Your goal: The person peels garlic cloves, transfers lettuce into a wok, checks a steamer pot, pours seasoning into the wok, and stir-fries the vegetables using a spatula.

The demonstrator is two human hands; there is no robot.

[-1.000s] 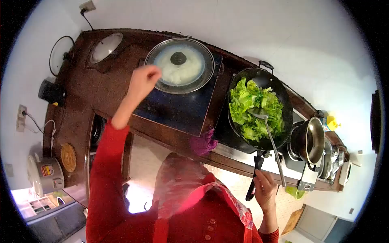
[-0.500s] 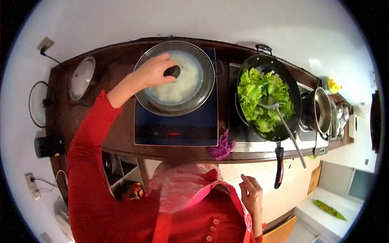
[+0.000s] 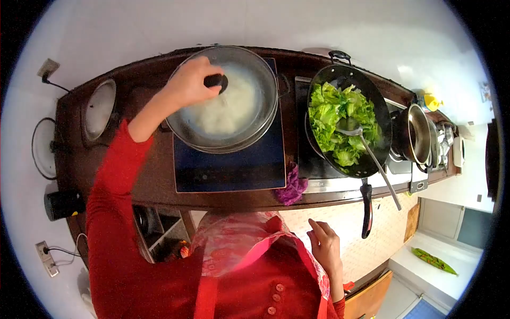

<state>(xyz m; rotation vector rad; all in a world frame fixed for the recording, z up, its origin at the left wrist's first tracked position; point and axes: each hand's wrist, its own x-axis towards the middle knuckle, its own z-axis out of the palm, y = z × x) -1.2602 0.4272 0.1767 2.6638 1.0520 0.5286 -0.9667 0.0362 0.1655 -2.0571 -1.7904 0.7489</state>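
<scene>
My left hand [image 3: 194,82] is closed on the black knob [image 3: 217,82] of a glass lid [image 3: 186,125]. The lid sits slightly raised and shifted over a pot [image 3: 255,142], whose rim shows below it. Through the glass a whitish, cloudy food is visible. The pot stands on a dark induction cooktop [image 3: 228,173]. Beside my body, below the counter edge, my right hand [image 3: 325,245] hangs with loosely bent fingers apart and nothing in it. The nearest thing to it is the handle [image 3: 366,212] of a wok [image 3: 380,114] holding green leafy vegetables [image 3: 340,119] and a metal ladle [image 3: 380,167].
A purple cloth [image 3: 293,185] lies at the counter edge between the cooktop and the gas stove. Right of the wok stands a steel pot [image 3: 419,133]. Another lidded vessel [image 3: 101,109] is at the far left, above a black cylindrical object [image 3: 62,204].
My left hand has lifted the lid a little and moved it slightly left and up. The red light on the cooktop no longer shows. My right hand stays by my body.
</scene>
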